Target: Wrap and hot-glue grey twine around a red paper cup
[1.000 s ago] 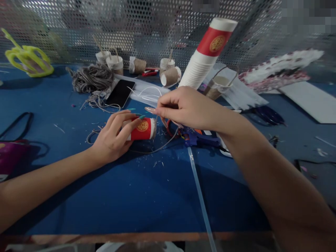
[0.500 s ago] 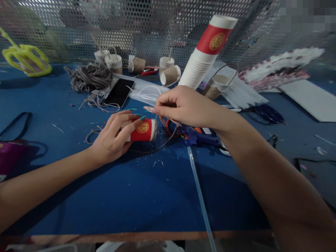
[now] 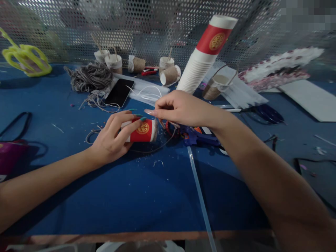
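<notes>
Gold-emblemed red-and-white cup (image 3: 144, 131) in curled left hand (image 3: 112, 138), grey cord (image 3: 163, 147) in pinched right hand (image 3: 181, 108)

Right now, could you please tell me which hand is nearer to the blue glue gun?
Right. In the picture, the right hand is just above the blue glue gun, while the left hand is farther to its left, on the red-and-white cup.

Left hand (image 3: 111, 138) holds red cup (image 3: 143, 131); right hand (image 3: 182, 107) pinches cord (image 3: 159, 148)
</notes>
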Action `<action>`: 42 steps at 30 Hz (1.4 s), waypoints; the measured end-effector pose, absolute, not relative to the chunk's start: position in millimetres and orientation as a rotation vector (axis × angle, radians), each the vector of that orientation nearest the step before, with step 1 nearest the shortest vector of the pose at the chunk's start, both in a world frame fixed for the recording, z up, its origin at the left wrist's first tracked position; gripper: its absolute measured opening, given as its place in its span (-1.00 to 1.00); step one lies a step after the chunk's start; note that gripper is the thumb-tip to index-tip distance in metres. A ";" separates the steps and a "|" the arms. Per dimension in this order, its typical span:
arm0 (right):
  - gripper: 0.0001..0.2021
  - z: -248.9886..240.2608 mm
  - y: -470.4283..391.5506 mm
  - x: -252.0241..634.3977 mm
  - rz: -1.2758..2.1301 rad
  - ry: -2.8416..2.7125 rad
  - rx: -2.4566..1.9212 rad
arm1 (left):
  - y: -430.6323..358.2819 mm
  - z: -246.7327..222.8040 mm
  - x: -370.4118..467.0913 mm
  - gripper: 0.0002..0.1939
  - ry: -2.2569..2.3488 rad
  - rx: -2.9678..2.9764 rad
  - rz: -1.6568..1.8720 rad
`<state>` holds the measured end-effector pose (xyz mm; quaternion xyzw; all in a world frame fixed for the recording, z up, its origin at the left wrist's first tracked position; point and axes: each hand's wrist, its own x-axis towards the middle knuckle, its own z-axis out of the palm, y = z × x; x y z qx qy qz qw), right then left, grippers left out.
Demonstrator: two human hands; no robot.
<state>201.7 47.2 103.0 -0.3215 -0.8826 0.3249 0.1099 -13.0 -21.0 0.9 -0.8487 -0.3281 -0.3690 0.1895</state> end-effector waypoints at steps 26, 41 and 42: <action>-0.56 101.2 50.7 200.9 0.930 -2.627 -0.993 | -21.3 -1.2 -14.9 -0.39 -0.888 -2.358 -1.104; -0.64 102.9 50.6 202.5 1.004 -2.616 -0.922 | -22.7 0.3 -14.4 -0.42 -0.872 -2.310 -1.152; -0.64 102.6 50.7 202.2 1.010 -2.615 -0.928 | -22.6 0.4 -14.1 -0.41 -0.863 -2.309 -1.161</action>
